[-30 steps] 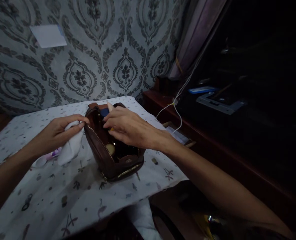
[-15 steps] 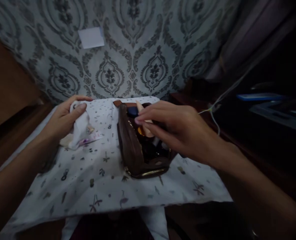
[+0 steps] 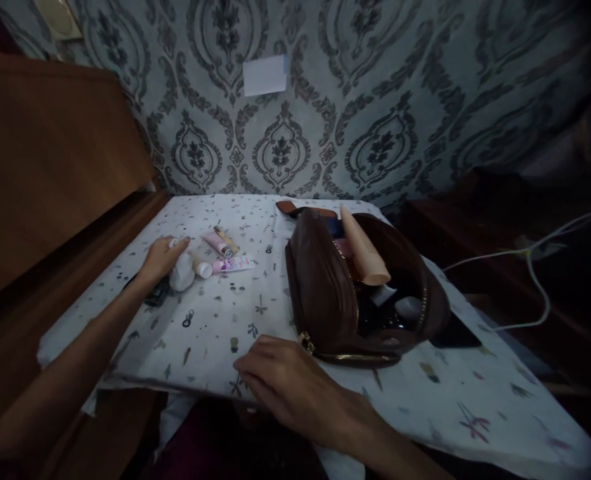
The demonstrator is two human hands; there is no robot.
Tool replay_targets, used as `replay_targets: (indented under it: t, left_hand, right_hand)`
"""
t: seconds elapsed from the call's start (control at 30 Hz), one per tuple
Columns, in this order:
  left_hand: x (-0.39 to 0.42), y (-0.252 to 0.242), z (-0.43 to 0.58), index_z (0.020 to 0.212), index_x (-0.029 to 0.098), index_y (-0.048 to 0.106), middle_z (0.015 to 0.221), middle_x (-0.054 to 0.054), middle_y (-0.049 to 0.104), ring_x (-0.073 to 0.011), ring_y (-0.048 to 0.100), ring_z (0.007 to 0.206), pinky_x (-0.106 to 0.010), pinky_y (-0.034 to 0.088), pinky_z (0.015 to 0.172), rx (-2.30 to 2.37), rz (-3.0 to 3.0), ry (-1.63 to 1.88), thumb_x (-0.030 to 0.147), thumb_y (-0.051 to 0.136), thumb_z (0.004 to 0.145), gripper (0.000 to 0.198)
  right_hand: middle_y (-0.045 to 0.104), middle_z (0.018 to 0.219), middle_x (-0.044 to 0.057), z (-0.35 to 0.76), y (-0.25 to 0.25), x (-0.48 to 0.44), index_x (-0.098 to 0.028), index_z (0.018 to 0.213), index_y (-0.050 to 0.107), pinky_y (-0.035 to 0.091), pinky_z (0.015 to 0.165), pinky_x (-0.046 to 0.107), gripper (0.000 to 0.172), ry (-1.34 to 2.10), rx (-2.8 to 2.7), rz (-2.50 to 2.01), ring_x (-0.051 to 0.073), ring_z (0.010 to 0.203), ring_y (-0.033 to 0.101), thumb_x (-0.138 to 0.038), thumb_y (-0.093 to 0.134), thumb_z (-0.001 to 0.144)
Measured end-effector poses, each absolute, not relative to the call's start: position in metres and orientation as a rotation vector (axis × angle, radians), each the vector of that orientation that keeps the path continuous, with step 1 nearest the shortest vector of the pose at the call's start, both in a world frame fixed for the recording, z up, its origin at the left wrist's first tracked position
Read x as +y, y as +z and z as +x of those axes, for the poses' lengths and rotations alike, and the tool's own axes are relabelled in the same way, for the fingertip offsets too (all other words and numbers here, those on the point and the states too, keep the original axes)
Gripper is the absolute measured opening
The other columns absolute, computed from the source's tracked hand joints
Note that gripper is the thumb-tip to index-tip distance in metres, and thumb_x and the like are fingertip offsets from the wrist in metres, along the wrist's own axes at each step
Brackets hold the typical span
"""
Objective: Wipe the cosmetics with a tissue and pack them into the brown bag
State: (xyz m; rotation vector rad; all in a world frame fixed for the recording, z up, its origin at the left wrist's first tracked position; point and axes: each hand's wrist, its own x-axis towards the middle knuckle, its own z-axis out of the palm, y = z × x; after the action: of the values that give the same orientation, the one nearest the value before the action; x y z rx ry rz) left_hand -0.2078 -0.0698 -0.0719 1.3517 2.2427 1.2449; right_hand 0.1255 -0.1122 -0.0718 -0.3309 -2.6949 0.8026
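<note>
My left hand (image 3: 165, 259) is closed on a soft white bundle (image 3: 182, 272), perhaps cloth, at the left of the table. Beside the bundle lie a small beige tube with a white cap (image 3: 203, 268), a white tube with pink and purple print (image 3: 235, 265) and a pale pink tube (image 3: 217, 243). My right hand (image 3: 288, 377) rests low at the table's front edge, fingers loosely extended leftward, with nothing visible in it. To its right stands an unzipped brown bag (image 3: 320, 287). A peach-coloured tube (image 3: 364, 248) leans in the opening, above dark, glossy contents.
A patterned white cloth (image 3: 245, 300) covers the table. Under my left wrist is a dark object (image 3: 156, 292), partly hidden. A flat black item (image 3: 458, 332) lies right of the bag. Wooden furniture (image 3: 50, 153) borders the left; a white cable (image 3: 500, 255) hangs at the right.
My right hand has let go of the peach-coloured tube, leaving it in the bag, and has come down to the table's front edge. My left hand has lowered the white bundle. The view has turned left.
</note>
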Motion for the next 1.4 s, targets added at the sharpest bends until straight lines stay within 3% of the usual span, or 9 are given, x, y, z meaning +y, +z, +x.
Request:
replay_targets:
  t: [0.13,0.2,0.4,0.6,0.73,0.93,1.17,1.3,1.4]
  left_hand:
    - [-0.070,-0.089,-0.200,0.072,0.021,0.059,0.085,-0.007,0.068,-0.0248,0.059,0.089,-0.034,0.046,0.086,2.221,1.806,0.972,0.049,0.057,0.081,0.030]
    - [-0.069,-0.096,-0.194,0.078,0.022,0.059,0.089,-0.009,0.069,-0.0269,0.060,0.095,-0.037,0.045,0.092,2.184,1.965,0.831,0.047,0.054,0.085,0.027]
    - [-0.069,-0.105,-0.183,0.085,0.021,0.053,0.085,-0.010,0.066,-0.0260,0.062,0.084,-0.036,0.046,0.080,2.219,2.160,0.552,0.039,0.043,0.095,0.022]
    - [-0.049,-0.097,-0.193,0.103,0.021,0.057,0.096,-0.010,0.072,-0.0252,0.067,0.089,-0.032,0.047,0.077,2.200,2.196,0.410,0.036,0.039,0.099,0.024]
    - [-0.018,-0.088,-0.199,0.127,0.025,0.056,0.119,-0.008,0.071,-0.0243,0.066,0.107,-0.032,0.047,0.089,2.092,2.254,0.303,0.026,0.047,0.093,0.035]
    - [0.015,-0.089,-0.191,0.113,0.031,0.069,0.108,-0.006,0.076,-0.0274,0.069,0.100,-0.032,0.048,0.082,1.988,2.332,0.100,0.018,0.061,0.077,0.040]
    - [0.001,-0.085,-0.189,0.115,0.030,0.064,0.112,-0.006,0.073,-0.0272,0.066,0.105,-0.032,0.045,0.085,2.121,2.318,0.321,0.029,0.058,0.086,0.029]
    - [-0.015,-0.073,-0.190,0.128,0.024,0.053,0.117,-0.010,0.071,-0.0270,0.065,0.104,-0.034,0.045,0.087,2.264,2.210,0.626,0.039,0.044,0.096,0.037]
    - [-0.029,-0.062,-0.187,0.123,0.019,0.053,0.115,-0.009,0.068,-0.0244,0.062,0.105,-0.032,0.046,0.090,2.218,2.104,1.021,0.043,0.043,0.095,0.038]
  right_hand:
    - [0.076,0.094,0.010,0.096,-0.090,-0.097,-0.016,0.106,0.073,0.051,0.082,0.035,0.022,1.088,-2.486,-0.579,0.020,0.085,0.068,-0.017,0.057,0.091]
    - [0.076,0.091,0.007,0.081,-0.095,-0.088,-0.018,0.107,0.073,0.052,0.078,0.032,0.023,1.323,-2.282,-0.654,0.018,0.081,0.068,-0.020,0.059,0.088]
    - [0.069,0.077,0.000,0.039,-0.118,-0.068,-0.018,0.096,0.068,0.047,0.057,0.022,0.021,2.003,-1.559,-0.682,0.013,0.066,0.068,-0.024,0.066,0.076]
    - [0.066,0.067,-0.003,0.028,-0.141,-0.068,-0.016,0.084,0.067,0.044,0.053,0.021,0.017,1.994,-1.405,-0.701,0.009,0.056,0.061,-0.024,0.067,0.069]
    - [0.067,0.069,-0.002,0.033,-0.145,-0.069,-0.017,0.082,0.069,0.044,0.052,0.021,0.015,2.014,-1.419,-0.658,0.009,0.056,0.062,-0.025,0.069,0.070]
    - [0.069,0.072,-0.001,0.038,-0.143,-0.066,-0.017,0.083,0.071,0.044,0.053,0.022,0.023,2.072,-1.360,-0.606,0.009,0.058,0.063,-0.034,0.076,0.069]
    - [0.071,0.072,0.000,0.040,-0.139,-0.064,-0.016,0.083,0.072,0.044,0.054,0.022,0.027,2.132,-1.266,-0.631,0.010,0.058,0.063,-0.036,0.079,0.067]
    - [0.071,0.073,0.001,0.041,-0.139,-0.064,-0.016,0.085,0.072,0.043,0.054,0.021,0.029,2.149,-1.229,-0.626,0.010,0.059,0.064,-0.037,0.079,0.067]
    - [0.071,0.076,0.001,0.041,-0.138,-0.063,-0.016,0.090,0.071,0.043,0.055,0.020,0.033,2.158,-1.159,-0.625,0.010,0.061,0.066,-0.037,0.080,0.067]
